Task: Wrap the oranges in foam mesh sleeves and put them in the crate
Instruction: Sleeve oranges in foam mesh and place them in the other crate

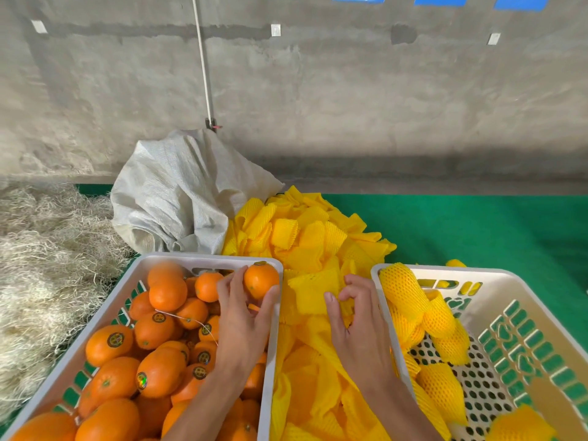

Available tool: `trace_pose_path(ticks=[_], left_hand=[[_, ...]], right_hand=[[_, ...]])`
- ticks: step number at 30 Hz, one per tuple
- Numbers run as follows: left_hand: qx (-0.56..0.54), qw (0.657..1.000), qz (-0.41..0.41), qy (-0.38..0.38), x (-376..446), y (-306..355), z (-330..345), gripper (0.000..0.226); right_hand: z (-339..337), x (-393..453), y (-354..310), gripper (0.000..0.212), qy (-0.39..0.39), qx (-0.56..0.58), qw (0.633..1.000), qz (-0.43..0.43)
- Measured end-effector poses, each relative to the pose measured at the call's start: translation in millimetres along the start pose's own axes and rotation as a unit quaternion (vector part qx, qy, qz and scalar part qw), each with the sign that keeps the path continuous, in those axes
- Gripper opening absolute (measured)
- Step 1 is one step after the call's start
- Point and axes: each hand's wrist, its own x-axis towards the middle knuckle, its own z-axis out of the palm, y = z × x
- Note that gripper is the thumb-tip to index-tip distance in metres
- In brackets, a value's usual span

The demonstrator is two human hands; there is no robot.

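- Left hand (245, 316): reaches up over the left crate (203, 257), fingers and thumb curled round an orange (261, 280) at that crate's far right corner.
- Right hand (356, 316): palm down on the sleeve pile (305, 243) just right of the left crate, fingers bent and pinching a yellow sleeve (313, 289).
- Loose oranges (159, 338): fill the left crate.
- Wrapped oranges (423, 313): lie in the right crate (521, 313), beyond the pile from the left crate.

A fruit packing shed is indicated by bare concrete wall (318, 90), straw (47, 249) and crated oranges (152, 345).
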Motion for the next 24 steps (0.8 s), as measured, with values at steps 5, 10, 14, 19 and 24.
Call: trace_pose_path(ticks=[5,10,14,19,24], left_hand=[[-0.129,0.99,-0.051,-0.04,-15.3,11.9,19.4,0.059],[-0.147,0.986,-0.042,-0.07,-22.4,13.9,29.4,0.058],[-0.177,0.979,-0.061,-0.079,-16.9,12.5,26.7,0.056],[-0.21,0.969,-0.12,-0.05,-15.5,10.4,26.4,0.075],[-0.204,0.975,-0.075,-0.036,-16.2,16.8,26.0,0.065]], right_hand=[[-0.7,-1.5,-3.4,0.03,-0.016,0.069,0.997,0.029],[7.8,-11.9,-11.2,0.028,-0.076,0.187,0.975,0.098],[13.9,-12.3,-9.6,0.021,-0.088,0.248,0.947,0.184],[15.6,-14.8,-1.3,0.04,-0.085,0.278,0.926,0.24],[10.0,-9.3,6.0,0.012,0.016,0.186,0.966,0.181]])
